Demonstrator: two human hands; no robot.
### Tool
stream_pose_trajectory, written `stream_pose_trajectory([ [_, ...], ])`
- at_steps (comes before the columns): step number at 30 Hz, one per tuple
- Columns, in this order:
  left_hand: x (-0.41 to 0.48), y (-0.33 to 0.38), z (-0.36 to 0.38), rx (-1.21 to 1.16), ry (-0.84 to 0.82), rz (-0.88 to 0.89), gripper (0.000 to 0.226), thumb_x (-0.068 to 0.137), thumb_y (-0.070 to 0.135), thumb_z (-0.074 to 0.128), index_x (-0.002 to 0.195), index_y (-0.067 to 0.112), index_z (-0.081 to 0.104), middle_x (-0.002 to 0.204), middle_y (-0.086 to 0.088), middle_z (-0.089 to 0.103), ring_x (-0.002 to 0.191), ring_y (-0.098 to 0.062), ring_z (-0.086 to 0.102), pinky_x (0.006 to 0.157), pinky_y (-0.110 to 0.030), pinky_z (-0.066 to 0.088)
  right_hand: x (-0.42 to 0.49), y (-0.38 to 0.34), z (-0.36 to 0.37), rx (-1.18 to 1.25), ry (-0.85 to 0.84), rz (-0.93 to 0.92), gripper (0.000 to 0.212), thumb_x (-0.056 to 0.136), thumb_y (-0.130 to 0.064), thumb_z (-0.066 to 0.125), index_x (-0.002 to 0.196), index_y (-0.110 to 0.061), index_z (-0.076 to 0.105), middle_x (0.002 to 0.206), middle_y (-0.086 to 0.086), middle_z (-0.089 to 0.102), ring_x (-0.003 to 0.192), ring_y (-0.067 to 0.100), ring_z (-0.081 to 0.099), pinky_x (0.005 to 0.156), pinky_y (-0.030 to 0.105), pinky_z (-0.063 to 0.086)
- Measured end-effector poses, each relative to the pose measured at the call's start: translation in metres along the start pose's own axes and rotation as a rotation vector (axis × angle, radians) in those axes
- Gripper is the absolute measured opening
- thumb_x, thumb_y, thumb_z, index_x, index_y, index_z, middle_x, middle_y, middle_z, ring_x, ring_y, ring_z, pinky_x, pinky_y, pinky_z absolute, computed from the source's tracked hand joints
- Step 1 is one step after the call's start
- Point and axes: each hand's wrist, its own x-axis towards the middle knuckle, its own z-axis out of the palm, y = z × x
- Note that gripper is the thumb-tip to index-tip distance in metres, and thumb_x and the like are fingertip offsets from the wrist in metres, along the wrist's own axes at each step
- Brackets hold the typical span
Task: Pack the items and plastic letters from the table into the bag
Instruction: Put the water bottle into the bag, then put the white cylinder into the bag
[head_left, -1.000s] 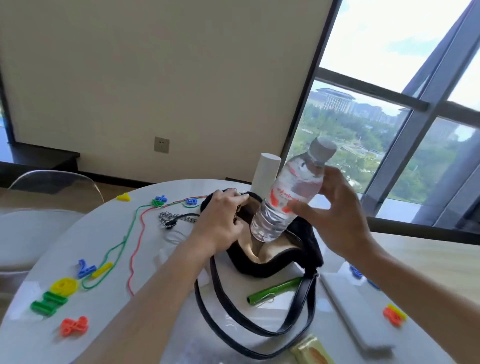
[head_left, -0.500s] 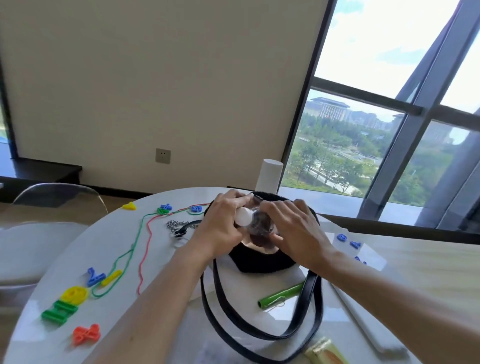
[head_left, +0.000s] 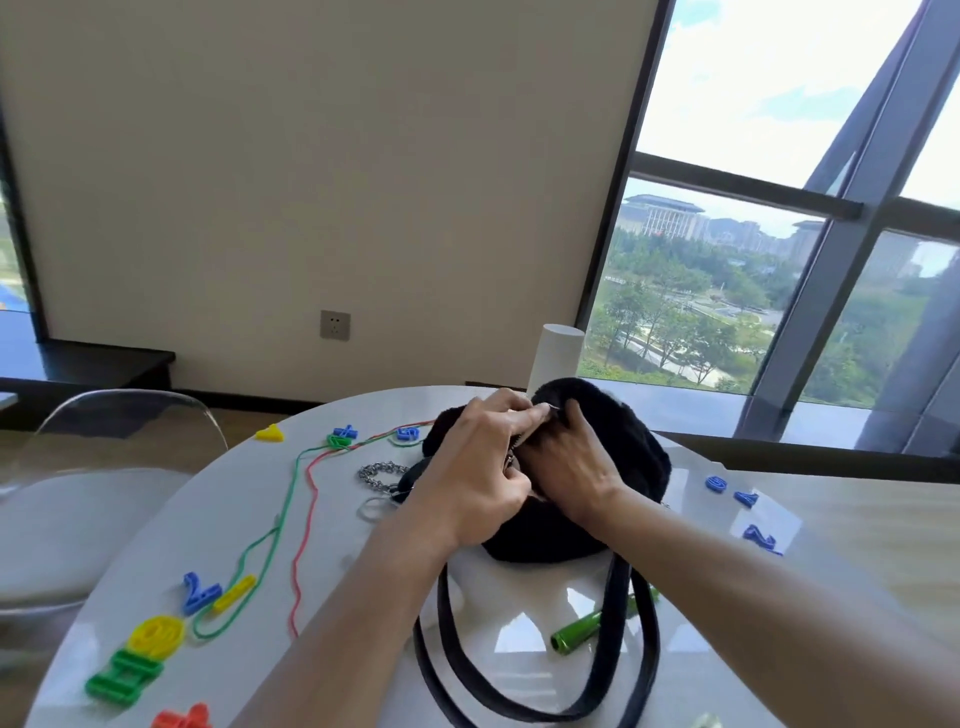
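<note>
A black fuzzy bag (head_left: 631, 457) sits mid-table with its long straps (head_left: 615, 649) looping toward me. My left hand (head_left: 480, 467) pinches the bag's top edge, thumb and forefinger together. My right hand (head_left: 571, 462) presses on the bag's top beside it, fingertips touching the same spot. The water bottle is out of sight. Plastic letters lie around: blue (head_left: 200, 592), yellow (head_left: 156, 636), green (head_left: 124, 678) and orange (head_left: 182, 719) at the left, blue ones (head_left: 745, 499) at the right, more (head_left: 343, 436) at the far side.
A green pen (head_left: 587, 629) lies under the straps. Green and red cords (head_left: 296, 519) snake across the left of the white round table (head_left: 363, 597). A metal chain (head_left: 379, 475) sits by the bag, a white cylinder (head_left: 556, 358) behind it, a clear chair (head_left: 104, 457) at left.
The water bottle went from my right hand down into the bag and out of sight. Both hands have come together on the bag's top, which now looks drawn closed.
</note>
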Motion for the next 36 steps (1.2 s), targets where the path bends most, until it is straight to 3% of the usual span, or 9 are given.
stream_pose_trajectory([
  [8,0.000,-0.011,-0.007,0.062,-0.027,-0.069,0.068,0.076,-0.005,0.055,0.141,0.016,0.055,0.122,0.008,0.057,0.116,-0.016,0.051,0.101,-0.014,0.036,-0.012,0.021,-0.012,-0.041,-0.048,-0.024,0.053,0.099,-0.030,0.050,0.149,-0.018,0.037,0.140,0.004,0.058,0.135,0.025,0.046,0.115,0.043,0.016],
  [13,0.000,-0.011,-0.002,0.125,-0.070,-0.096,0.069,0.078,-0.002,0.054,0.144,0.018,0.052,0.125,0.010,0.055,0.114,-0.016,0.047,0.098,-0.017,0.036,-0.047,0.047,-0.045,-0.078,-0.210,-0.070,0.028,0.087,-0.038,0.058,0.111,-0.026,0.065,0.107,-0.001,0.070,0.111,0.023,0.061,0.109,0.047,0.019],
  [18,0.002,-0.010,0.005,0.134,-0.142,-0.122,0.067,0.079,0.001,0.057,0.144,0.018,0.052,0.125,0.009,0.054,0.114,-0.016,0.046,0.100,-0.028,0.042,-0.054,0.076,-0.073,0.502,-0.233,-0.047,0.032,0.073,-0.056,0.062,0.095,-0.033,0.065,0.082,-0.017,0.068,0.081,0.009,0.063,0.088,0.034,0.038],
  [21,0.002,-0.011,0.007,0.127,-0.160,-0.136,0.066,0.080,0.003,0.060,0.143,0.020,0.052,0.123,0.010,0.053,0.116,-0.015,0.045,0.101,-0.028,0.041,-0.032,0.093,-0.073,0.827,-0.009,0.151,0.016,0.078,-0.049,0.071,0.082,-0.033,0.069,0.072,-0.016,0.070,0.068,0.004,0.064,0.066,0.030,0.054],
  [23,0.002,-0.012,0.008,0.128,-0.172,-0.146,0.067,0.080,0.004,0.060,0.144,0.020,0.051,0.122,0.011,0.052,0.116,-0.014,0.045,0.101,-0.028,0.041,-0.011,0.102,-0.063,0.925,0.149,0.306,0.013,0.081,-0.040,0.076,0.076,-0.030,0.068,0.066,-0.011,0.068,0.064,0.008,0.065,0.063,0.031,0.055],
  [26,0.001,-0.013,0.011,0.134,-0.194,-0.159,0.067,0.081,0.006,0.059,0.145,0.022,0.049,0.122,0.013,0.051,0.113,-0.012,0.044,0.099,-0.027,0.043,0.024,0.111,-0.039,0.986,0.218,0.503,0.018,0.081,-0.030,0.080,0.093,-0.025,0.067,0.070,-0.012,0.065,0.067,0.005,0.061,0.061,0.028,0.046],
  [28,-0.002,-0.012,0.014,0.132,-0.211,-0.165,0.066,0.081,0.008,0.058,0.144,0.024,0.050,0.122,0.014,0.049,0.113,-0.011,0.042,0.097,-0.026,0.044,0.043,0.114,-0.023,1.016,0.173,0.599,0.044,0.079,-0.027,0.082,0.117,-0.020,0.060,0.087,-0.008,0.066,0.081,0.009,0.062,0.063,0.028,0.042],
  [31,-0.004,-0.014,0.016,0.126,-0.249,-0.172,0.064,0.081,0.009,0.055,0.144,0.024,0.050,0.122,0.014,0.047,0.116,-0.009,0.040,0.097,-0.025,0.044,0.072,0.116,-0.004,1.042,0.093,0.720,0.081,0.074,-0.026,0.088,0.140,-0.016,0.042,0.128,0.008,0.055,0.118,0.029,0.056,0.091,0.038,0.049],
  [36,-0.003,-0.013,0.014,0.141,-0.296,-0.205,0.054,0.081,0.013,0.050,0.134,0.026,0.056,0.120,0.013,0.046,0.116,-0.011,0.040,0.094,-0.036,0.049,0.110,0.120,0.021,1.011,-0.044,0.706,0.106,0.073,-0.029,0.089,0.156,-0.022,0.022,0.146,0.014,0.034,0.134,0.036,0.043,0.108,0.044,0.043],
])
